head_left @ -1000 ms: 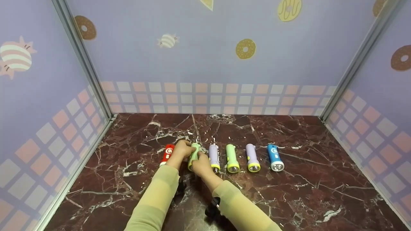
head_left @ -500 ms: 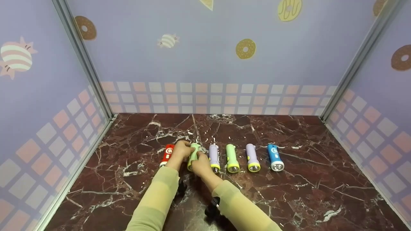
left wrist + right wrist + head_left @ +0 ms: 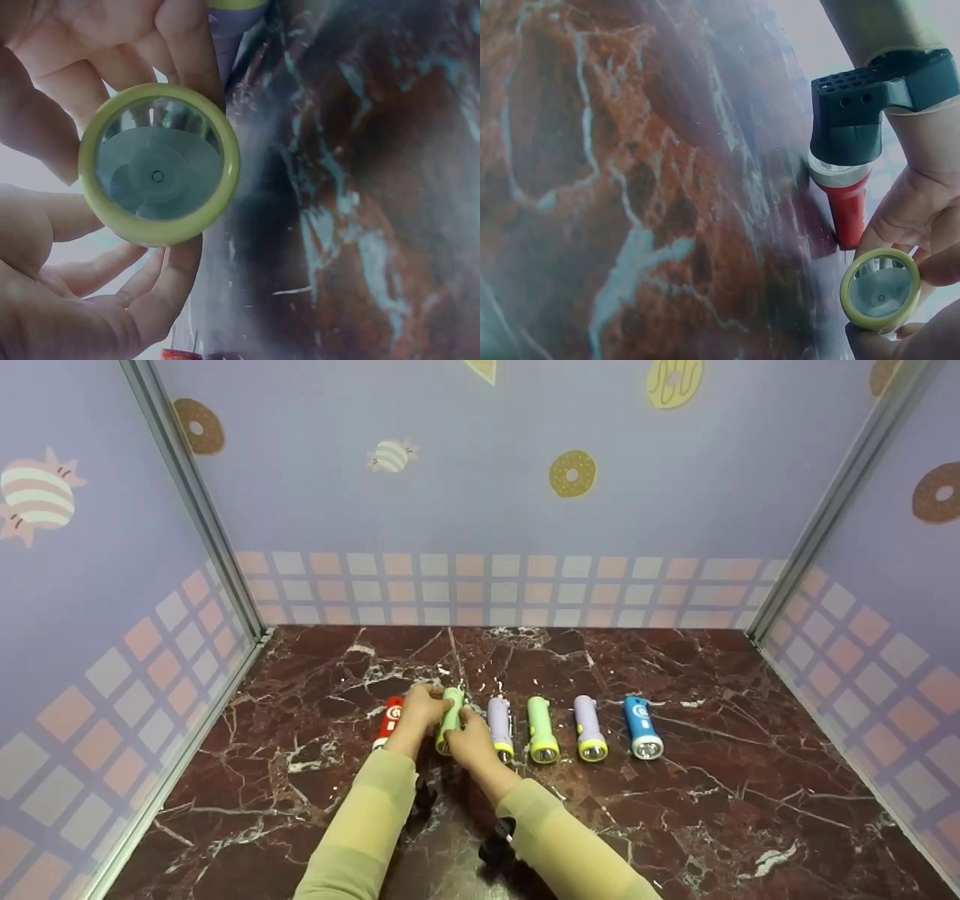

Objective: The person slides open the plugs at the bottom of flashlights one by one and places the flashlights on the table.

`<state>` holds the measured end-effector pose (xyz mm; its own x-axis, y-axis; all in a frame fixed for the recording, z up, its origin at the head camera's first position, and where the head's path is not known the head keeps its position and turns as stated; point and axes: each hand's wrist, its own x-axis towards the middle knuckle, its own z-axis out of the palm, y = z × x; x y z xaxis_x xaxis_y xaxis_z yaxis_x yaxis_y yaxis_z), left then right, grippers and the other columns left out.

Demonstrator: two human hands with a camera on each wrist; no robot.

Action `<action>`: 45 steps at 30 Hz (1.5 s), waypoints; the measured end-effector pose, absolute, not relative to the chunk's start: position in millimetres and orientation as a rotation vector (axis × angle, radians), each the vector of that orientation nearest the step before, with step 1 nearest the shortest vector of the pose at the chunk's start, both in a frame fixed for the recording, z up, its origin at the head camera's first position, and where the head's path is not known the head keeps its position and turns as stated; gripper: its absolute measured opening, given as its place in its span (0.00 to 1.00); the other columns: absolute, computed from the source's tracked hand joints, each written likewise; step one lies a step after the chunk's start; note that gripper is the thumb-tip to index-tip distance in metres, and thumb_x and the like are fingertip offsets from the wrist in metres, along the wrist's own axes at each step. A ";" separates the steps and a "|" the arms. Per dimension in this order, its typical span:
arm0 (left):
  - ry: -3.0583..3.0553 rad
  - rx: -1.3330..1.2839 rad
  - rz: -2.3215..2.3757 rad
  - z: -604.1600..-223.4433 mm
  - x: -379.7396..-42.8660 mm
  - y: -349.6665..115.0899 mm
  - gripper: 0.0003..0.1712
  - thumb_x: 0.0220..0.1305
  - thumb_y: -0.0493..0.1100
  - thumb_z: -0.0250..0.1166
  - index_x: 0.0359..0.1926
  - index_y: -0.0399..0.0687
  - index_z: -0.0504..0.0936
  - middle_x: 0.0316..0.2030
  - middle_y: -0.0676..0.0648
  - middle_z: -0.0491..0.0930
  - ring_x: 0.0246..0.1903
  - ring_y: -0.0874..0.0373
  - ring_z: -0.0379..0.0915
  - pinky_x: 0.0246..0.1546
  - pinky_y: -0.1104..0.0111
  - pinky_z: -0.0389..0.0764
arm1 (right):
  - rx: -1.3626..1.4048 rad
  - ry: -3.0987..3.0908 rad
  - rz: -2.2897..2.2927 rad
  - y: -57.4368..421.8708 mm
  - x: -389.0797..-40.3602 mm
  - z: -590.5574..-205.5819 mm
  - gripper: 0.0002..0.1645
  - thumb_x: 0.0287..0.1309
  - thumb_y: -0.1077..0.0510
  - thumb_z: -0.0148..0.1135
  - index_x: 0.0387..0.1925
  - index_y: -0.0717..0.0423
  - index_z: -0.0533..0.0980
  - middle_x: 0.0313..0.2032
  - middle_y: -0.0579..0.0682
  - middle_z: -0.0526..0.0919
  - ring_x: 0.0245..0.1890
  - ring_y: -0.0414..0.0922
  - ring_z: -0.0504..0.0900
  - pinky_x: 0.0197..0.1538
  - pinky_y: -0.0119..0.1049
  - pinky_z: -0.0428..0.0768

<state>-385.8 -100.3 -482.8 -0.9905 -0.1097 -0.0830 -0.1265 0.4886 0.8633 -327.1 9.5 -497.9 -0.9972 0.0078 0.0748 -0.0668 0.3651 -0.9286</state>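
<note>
On marble top | green torch long axis 12–6 o'clock, lens at 6 | left hand, right hand both grasp it.

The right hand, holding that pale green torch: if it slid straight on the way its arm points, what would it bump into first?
The right hand reaches forward and leftward, gripping the green flashlight together with the left hand. Going straight on, it would probably press into that left hand first; the red flashlight lies just beyond. Depth is hard to judge here.
</note>
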 end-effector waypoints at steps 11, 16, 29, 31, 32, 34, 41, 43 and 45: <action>2.722 -0.138 1.672 -468.6 -377.2 -97.7 0.24 0.65 0.34 0.65 0.60 0.24 0.77 0.54 0.27 0.82 0.53 0.38 0.82 0.54 0.57 0.85 | 0.140 -2.407 1.940 17.1 -326.8 -490.4 0.32 0.47 0.71 0.59 0.59 0.75 0.74 0.48 0.67 0.84 0.40 0.46 0.79 0.41 0.32 0.82; 2.736 -0.124 1.686 -466.8 -374.8 -95.5 0.24 0.64 0.35 0.66 0.59 0.25 0.78 0.51 0.28 0.84 0.49 0.40 0.84 0.45 0.63 0.86 | 0.166 -2.410 1.947 25.3 -326.3 -487.4 0.37 0.46 0.69 0.60 0.62 0.76 0.72 0.53 0.68 0.83 0.47 0.50 0.81 0.51 0.39 0.84; 2.721 -0.081 1.790 -462.6 -365.9 -85.1 0.24 0.64 0.35 0.67 0.59 0.26 0.78 0.50 0.27 0.84 0.51 0.37 0.82 0.52 0.56 0.85 | 0.234 -2.423 1.952 43.0 -321.6 -483.3 0.40 0.50 0.67 0.62 0.68 0.75 0.67 0.59 0.71 0.80 0.57 0.60 0.82 0.57 0.45 0.84; 2.715 -0.065 1.815 -461.7 -363.8 -83.4 0.24 0.64 0.34 0.67 0.59 0.26 0.78 0.50 0.27 0.84 0.52 0.37 0.82 0.53 0.56 0.86 | 0.249 -2.440 1.918 46.3 -320.1 -482.2 0.40 0.52 0.67 0.62 0.68 0.75 0.67 0.60 0.71 0.80 0.58 0.61 0.82 0.58 0.47 0.84; 2.708 -0.056 1.830 -461.3 -362.8 -82.5 0.24 0.64 0.34 0.67 0.60 0.26 0.77 0.51 0.27 0.83 0.52 0.37 0.82 0.53 0.56 0.86 | 0.258 -2.447 1.904 48.0 -319.3 -481.7 0.40 0.52 0.67 0.63 0.68 0.75 0.67 0.60 0.71 0.79 0.59 0.61 0.81 0.59 0.47 0.83; 2.700 -0.039 1.852 -460.3 -361.1 -80.7 0.25 0.65 0.34 0.67 0.60 0.26 0.77 0.51 0.27 0.83 0.53 0.37 0.82 0.53 0.56 0.85 | 0.274 -2.461 1.871 51.2 -317.7 -480.8 0.40 0.53 0.66 0.63 0.69 0.74 0.67 0.61 0.70 0.79 0.59 0.60 0.82 0.59 0.48 0.83; 2.677 -0.015 1.916 -458.7 -356.7 -74.1 0.24 0.65 0.34 0.67 0.60 0.28 0.78 0.49 0.29 0.85 0.50 0.40 0.83 0.47 0.61 0.86 | 0.346 -2.430 1.839 62.4 -313.0 -479.5 0.40 0.52 0.68 0.64 0.68 0.75 0.67 0.60 0.71 0.80 0.56 0.61 0.83 0.57 0.46 0.84; 2.660 -0.011 1.946 -458.9 -355.6 -71.7 0.24 0.65 0.34 0.67 0.60 0.28 0.78 0.48 0.30 0.85 0.48 0.42 0.82 0.42 0.65 0.85 | 0.361 -2.410 1.861 66.0 -311.8 -480.2 0.40 0.52 0.68 0.64 0.68 0.75 0.66 0.61 0.72 0.78 0.56 0.63 0.83 0.55 0.45 0.85; 2.636 -0.020 1.978 -459.1 -354.0 -69.2 0.24 0.64 0.34 0.68 0.60 0.29 0.78 0.47 0.30 0.84 0.46 0.44 0.82 0.39 0.67 0.83 | 0.384 -2.390 1.879 69.4 -310.9 -480.7 0.40 0.52 0.69 0.64 0.68 0.76 0.66 0.62 0.74 0.77 0.57 0.65 0.82 0.54 0.44 0.86</action>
